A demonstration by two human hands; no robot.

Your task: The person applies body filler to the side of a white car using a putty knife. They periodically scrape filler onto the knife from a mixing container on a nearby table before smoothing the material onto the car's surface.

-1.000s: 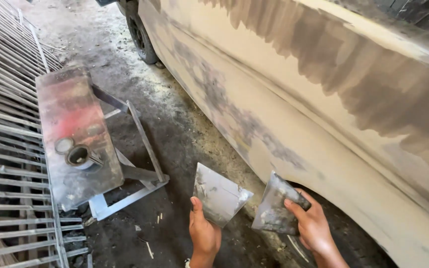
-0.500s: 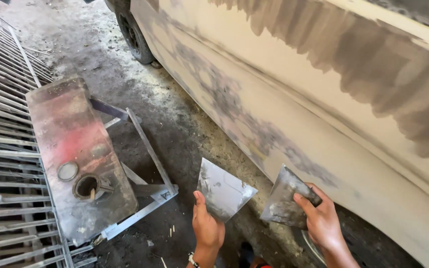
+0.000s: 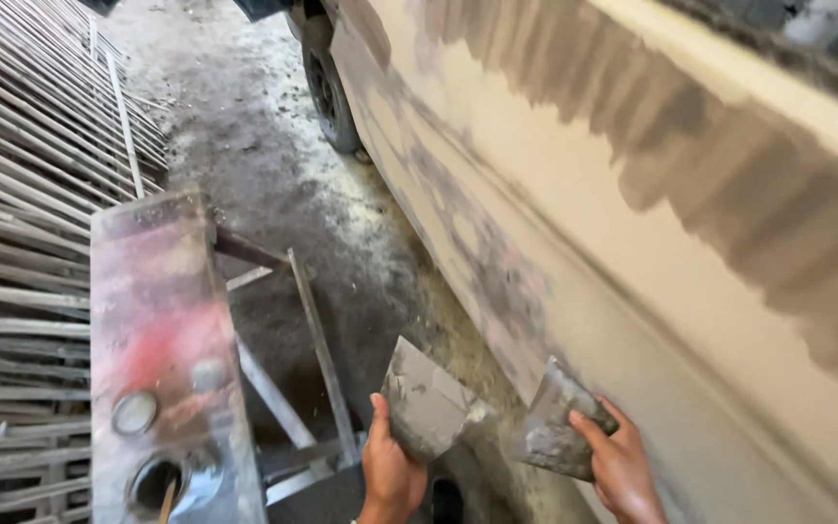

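Both hands are gripping flat putty blades low beside the car panel point(image 3: 691, 291): the left hand point(image 3: 392, 475) is clasping a grey-smeared spreader point(image 3: 427, 400), the right hand point(image 3: 623, 466) is pinching a second blade point(image 3: 557, 432). That second blade is lying nearer the panel, almost touching it, its long edge tilting along the body. A stained metal stand point(image 3: 162, 330) is sitting well apart from the panel, beyond the left hand.

Car body point(image 3: 632, 194) right, metal stand point(image 3: 162, 330) left (perhaps holding a can), scrapers point(image 3: 429, 403) between
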